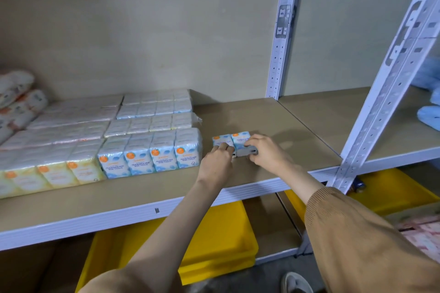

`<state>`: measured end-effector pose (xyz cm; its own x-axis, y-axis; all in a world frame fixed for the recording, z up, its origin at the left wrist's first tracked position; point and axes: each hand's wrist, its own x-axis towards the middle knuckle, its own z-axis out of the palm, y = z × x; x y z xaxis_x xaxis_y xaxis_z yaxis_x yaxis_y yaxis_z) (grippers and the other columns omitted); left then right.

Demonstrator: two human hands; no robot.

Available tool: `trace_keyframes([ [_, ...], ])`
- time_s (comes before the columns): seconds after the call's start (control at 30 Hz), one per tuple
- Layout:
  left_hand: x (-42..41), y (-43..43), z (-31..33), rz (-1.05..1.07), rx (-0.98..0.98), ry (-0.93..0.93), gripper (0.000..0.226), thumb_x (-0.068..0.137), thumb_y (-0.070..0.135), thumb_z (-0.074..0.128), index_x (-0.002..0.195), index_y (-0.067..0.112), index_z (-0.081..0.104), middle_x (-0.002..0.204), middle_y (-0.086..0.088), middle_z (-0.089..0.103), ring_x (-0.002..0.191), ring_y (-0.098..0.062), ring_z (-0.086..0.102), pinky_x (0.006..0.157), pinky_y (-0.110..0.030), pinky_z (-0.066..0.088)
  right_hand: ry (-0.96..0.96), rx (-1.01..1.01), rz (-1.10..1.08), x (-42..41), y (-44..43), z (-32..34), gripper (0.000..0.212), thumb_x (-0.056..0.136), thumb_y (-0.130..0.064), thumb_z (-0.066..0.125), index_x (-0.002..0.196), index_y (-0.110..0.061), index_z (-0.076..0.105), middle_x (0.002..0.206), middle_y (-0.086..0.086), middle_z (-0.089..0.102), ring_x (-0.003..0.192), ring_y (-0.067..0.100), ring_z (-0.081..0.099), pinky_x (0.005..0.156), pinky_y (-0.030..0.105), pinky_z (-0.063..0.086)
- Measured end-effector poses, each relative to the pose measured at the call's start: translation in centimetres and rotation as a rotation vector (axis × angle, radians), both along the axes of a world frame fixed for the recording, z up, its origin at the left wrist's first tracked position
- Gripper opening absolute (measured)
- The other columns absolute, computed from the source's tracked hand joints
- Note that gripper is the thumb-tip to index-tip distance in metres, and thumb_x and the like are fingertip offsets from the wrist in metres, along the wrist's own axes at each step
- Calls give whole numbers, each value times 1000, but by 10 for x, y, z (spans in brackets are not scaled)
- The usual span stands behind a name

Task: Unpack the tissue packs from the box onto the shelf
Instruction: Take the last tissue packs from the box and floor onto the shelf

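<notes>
A plain beige wall [142,31] fills the upper frame. White perforated uprights [277,54] rise at right, bearing the tan shelf [262,114]. Low in the frame lie stacked yellow trays [226,233] and grey floor [257,279].

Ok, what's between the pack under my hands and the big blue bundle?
Only bare shelf separates the small pack from the blue bundle, in the head view.
</notes>
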<state>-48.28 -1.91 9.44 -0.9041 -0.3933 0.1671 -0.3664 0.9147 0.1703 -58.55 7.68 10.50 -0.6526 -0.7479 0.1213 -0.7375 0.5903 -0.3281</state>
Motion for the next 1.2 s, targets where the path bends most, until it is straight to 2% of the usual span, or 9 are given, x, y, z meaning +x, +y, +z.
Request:
trace_keyframes([
  [0.33, 84, 69, -51, -64, 156, 19, 38, 93, 13, 46, 131, 16, 47, 136, -2, 49, 126, -22, 46, 95, -34, 45, -63, -15, 66, 91, 84, -39, 36, 88, -20, 60, 122, -11, 60, 128, 6, 59, 120, 22, 52, 98, 28, 40],
  [0.73, 101, 59, -226, 129, 432, -534, 38, 93, 2, 42, 129, 8, 50, 134, -15, 52, 121, -34, 52, 95, -42, 46, -543, 290, -43, 106, 89, -233, 34, 89, -18, 59, 121, -8, 61, 126, 12, 63, 116, 26, 58, 91, 29, 45],
  [0.83, 103, 56, -273, 205, 577, -567, 23, 91, 0, 44, 105, 3, 62, 109, -19, 65, 93, -26, 62, 82, -38, 50, -673, 337, -99, 107, 89, -285, 24, 89, -20, 58, 104, -2, 65, 119, 19, 65, 112, 29, 59, 81, 30, 42],
  [0.9, 108, 56, -308, 319, 728, -552, 17, 89, 0, 44, 85, 1, 60, 89, -20, 62, 73, -21, 55, 69, -37, 43, -770, 350, -161, 112, 91, -320, 23, 89, -21, 59, 95, 0, 66, 112, 22, 67, 107, 29, 62, 79, 30, 41],
  [0.93, 112, 56, -328, 361, 768, -560, 16, 89, 0, 44, 87, -3, 60, 93, -24, 62, 77, -25, 57, 70, -37, 42, -810, 345, -209, 116, 93, -337, 25, 88, -21, 60, 96, 1, 68, 111, 23, 68, 104, 25, 63, 79, 29, 43],
  [1.0, 122, 56, -369, 448, 858, -587, 22, 90, 2, 49, 104, -8, 62, 114, -28, 62, 107, -32, 59, 90, -39, 43, -901, 309, -319, 125, 95, -369, 30, 84, -26, 62, 80, 2, 69, 106, 25, 70, 89, 11, 59, 72, 25, 40],
  [1.07, 134, 60, -400, 537, 905, -610, 29, 90, 9, 52, 114, -6, 60, 126, -25, 58, 121, -32, 52, 101, -36, 37, -979, 272, -426, 134, 98, -397, 30, 82, -22, 67, 81, 8, 70, 103, 28, 70, 89, 14, 59, 70, 29, 42],
  [1.13, 141, 67, -408, 662, 971, -555, 33, 89, 11, 56, 118, -5, 59, 128, -24, 57, 122, -32, 52, 100, -33, 39, -1047, 236, -507, 142, 100, -422, 28, 79, -4, 70, 98, 16, 67, 106, 32, 68, 99, 32, 66, 82, 40, 49],
  [1.2, 149, 75, -418, 791, 1069, -482, 34, 87, 10, 60, 118, -5, 60, 126, -22, 60, 118, -32, 56, 91, -28, 44, -1083, 168, -561, 149, 103, -441, 27, 75, 7, 70, 99, 19, 65, 102, 32, 67, 95, 33, 69, 87, 43, 53],
])
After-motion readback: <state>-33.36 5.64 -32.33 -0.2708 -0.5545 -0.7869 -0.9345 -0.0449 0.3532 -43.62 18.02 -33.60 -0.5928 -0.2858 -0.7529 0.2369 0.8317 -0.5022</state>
